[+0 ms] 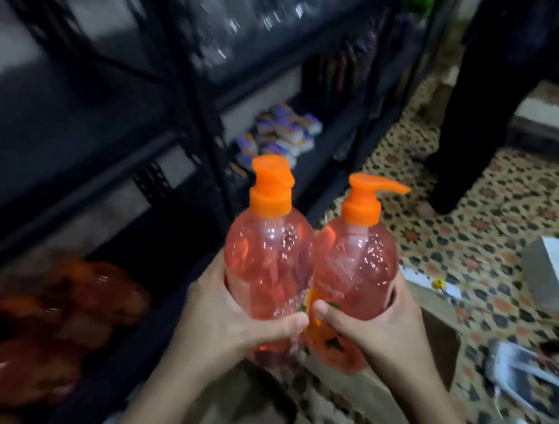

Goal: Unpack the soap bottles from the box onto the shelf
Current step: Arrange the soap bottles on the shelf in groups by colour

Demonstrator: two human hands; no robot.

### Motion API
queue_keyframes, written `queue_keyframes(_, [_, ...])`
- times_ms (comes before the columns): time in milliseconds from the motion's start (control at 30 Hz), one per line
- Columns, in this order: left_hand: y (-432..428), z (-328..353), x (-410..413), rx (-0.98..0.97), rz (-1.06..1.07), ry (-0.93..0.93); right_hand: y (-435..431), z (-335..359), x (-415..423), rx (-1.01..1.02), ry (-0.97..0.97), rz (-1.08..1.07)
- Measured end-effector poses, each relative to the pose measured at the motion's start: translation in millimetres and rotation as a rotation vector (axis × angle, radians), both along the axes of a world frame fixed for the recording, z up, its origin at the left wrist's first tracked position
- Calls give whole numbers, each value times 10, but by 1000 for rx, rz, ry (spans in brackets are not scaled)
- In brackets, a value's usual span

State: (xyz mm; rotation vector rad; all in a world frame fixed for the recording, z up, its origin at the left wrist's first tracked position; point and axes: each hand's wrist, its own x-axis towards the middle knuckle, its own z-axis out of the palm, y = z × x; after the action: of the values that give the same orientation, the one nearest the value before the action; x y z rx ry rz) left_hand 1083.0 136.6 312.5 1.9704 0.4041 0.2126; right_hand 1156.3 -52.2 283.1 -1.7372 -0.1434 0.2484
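Note:
I hold two clear orange soap bottles with orange pump tops side by side and touching, above the cardboard box (435,356). My left hand (222,318) grips the lower body of the left bottle (266,253). My right hand (375,325) grips the lower body of the right bottle (356,260); its pump spout points right. Both bottles stand nearly upright. The black metal shelf (90,178) rises at the left, with several blurred orange bottles (59,314) on its lowest level.
Small blue-and-white packets (284,135) lie on a shelf level further back. A person in dark clothing (488,102) stands at the upper right on the patterned floor. A white box (551,271) and a sandal (527,383) lie on the floor at the right.

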Motion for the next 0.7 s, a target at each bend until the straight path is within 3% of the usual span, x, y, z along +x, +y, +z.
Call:
queue_keyframes(267, [830,1389,-1127,126,228,-279,1090,1479,-604,157,-306,228])
queue_keyframes(500, [1264,2008,-1518,257,437,-462,1938,2077,-624,253,-427,465])
queue_keyframes(700, [1497,2151,-1464,369,659,-545,2479,2283,-457,303,-427,641])
